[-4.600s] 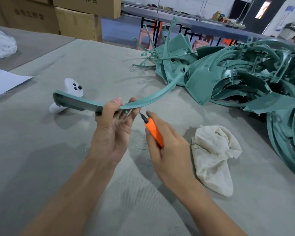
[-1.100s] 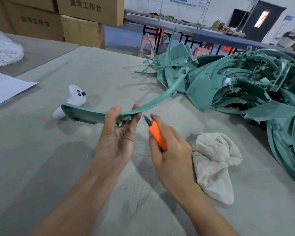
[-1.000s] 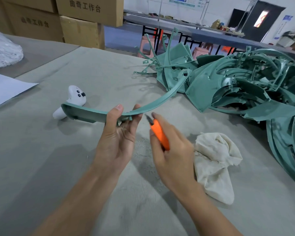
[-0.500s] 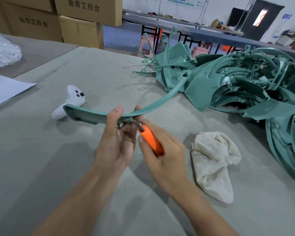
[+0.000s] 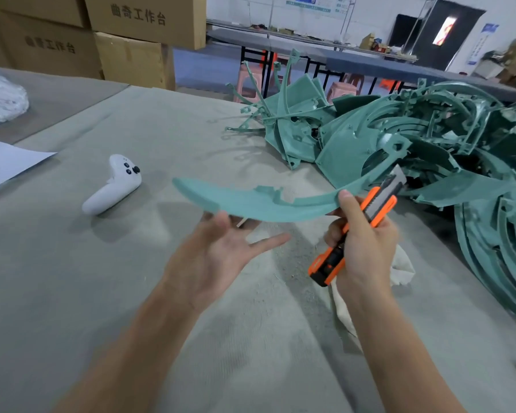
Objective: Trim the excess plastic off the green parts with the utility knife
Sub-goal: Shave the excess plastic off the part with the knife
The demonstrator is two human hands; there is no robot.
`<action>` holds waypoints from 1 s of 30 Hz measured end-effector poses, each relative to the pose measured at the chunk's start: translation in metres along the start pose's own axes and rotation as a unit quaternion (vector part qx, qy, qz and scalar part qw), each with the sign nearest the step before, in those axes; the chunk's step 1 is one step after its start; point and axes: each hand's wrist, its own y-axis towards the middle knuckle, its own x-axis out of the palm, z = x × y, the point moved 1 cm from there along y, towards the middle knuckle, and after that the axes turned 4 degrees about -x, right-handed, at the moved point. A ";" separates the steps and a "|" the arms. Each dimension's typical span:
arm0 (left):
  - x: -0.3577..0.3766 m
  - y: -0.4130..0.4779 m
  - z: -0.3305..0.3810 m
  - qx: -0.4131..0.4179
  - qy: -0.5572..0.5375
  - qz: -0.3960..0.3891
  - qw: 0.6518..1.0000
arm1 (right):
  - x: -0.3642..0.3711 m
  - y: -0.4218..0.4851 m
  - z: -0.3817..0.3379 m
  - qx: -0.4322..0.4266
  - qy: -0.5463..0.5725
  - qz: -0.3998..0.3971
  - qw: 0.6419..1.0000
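Green curved plastic strip [image 5: 251, 205] hangs above the grey felt worktop [image 5: 72, 278], its right end pinched by the right hand [image 5: 367, 248], which also grips an orange utility knife [image 5: 379, 202]. The left hand [image 5: 218, 254] lies beneath, palm up, fingers spread.

Holds both bare forearms forward and up from the lower edge, wrists roughly level. Spreads the left hand [image 5: 221, 251] palm up, fingers straight and apart, fingertips just under the long curved green plastic part [image 5: 251, 204]. Grips the orange-and-black plastic utility knife [image 5: 380, 201] in the right hand [image 5: 364, 242], fingers curled round the handle, blade end pointing up and away, thumb tip raised against the green part's edge.
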 end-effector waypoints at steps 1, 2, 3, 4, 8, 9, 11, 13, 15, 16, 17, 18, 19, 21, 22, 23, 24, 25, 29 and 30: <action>0.000 0.000 0.005 -0.019 -0.084 0.020 0.996 | -0.005 0.004 -0.002 -0.003 0.000 0.012 1.000; -0.002 0.003 0.007 -0.020 -0.103 0.047 0.993 | -0.009 0.008 -0.003 -0.001 0.010 0.018 1.000; 0.000 0.005 0.010 -0.021 -0.072 0.098 0.992 | -0.013 0.011 -0.005 0.005 0.026 0.020 0.999; 0.000 0.009 0.011 -0.008 -0.039 0.150 0.988 | -0.015 0.013 -0.006 0.014 0.042 0.015 0.999; -0.011 0.007 0.016 -0.038 -0.148 0.177 0.972 | -0.020 0.017 -0.007 0.007 0.058 -0.042 0.997; -0.013 0.003 0.019 -0.079 -0.166 0.150 0.971 | -0.020 0.018 -0.006 -0.007 0.046 -0.055 0.997; -0.019 -0.004 0.020 -0.137 -0.154 0.131 0.970 | -0.020 0.018 -0.006 -0.032 0.004 -0.062 0.998; -0.017 -0.006 0.018 -0.161 -0.126 0.149 0.968 | -0.020 0.017 -0.006 -0.037 -0.020 -0.035 0.999; -0.011 -0.003 0.014 -0.181 -0.097 0.184 0.961 | -0.019 0.016 -0.005 -0.033 -0.017 0.006 0.999; -0.009 -0.002 0.011 -0.198 -0.081 0.204 0.955 | -0.018 0.016 -0.005 -0.030 -0.015 0.023 0.999; -0.006 0.000 0.008 -0.215 -0.068 0.219 0.949 | -0.018 0.015 -0.005 -0.029 -0.014 0.037 0.999; -0.005 0.001 0.007 -0.226 -0.065 0.231 0.944 | -0.017 0.015 -0.005 -0.032 -0.015 0.045 0.998; -0.004 0.002 0.006 -0.235 -0.074 0.246 0.937 | -0.017 0.014 -0.005 -0.040 -0.020 0.047 0.998; -0.005 0.004 0.005 -0.242 -0.113 0.272 0.925 | -0.017 0.013 -0.006 -0.068 -0.029 0.028 0.997; -0.007 0.004 0.007 -0.243 -0.132 0.284 0.918 | -0.017 0.012 -0.007 -0.078 -0.031 0.009 0.996; -0.008 0.005 0.008 -0.240 -0.155 0.291 0.913 | -0.018 0.012 -0.008 -0.087 -0.038 -0.013 0.995; -0.011 0.005 0.009 -0.230 -0.185 0.295 0.909 | -0.018 0.012 -0.008 -0.100 -0.057 -0.036 0.993; -0.013 0.005 0.011 -0.222 -0.212 0.296 0.904 | -0.019 0.012 -0.009 -0.119 -0.089 -0.060 0.987; -0.016 0.003 0.015 -0.205 -0.253 0.290 0.900 | -0.018 0.009 -0.007 -0.236 -0.286 -0.131 0.919; -0.015 0.003 0.015 -0.205 -0.255 0.294 0.898 | -0.017 0.009 -0.006 -0.270 -0.327 -0.136 0.896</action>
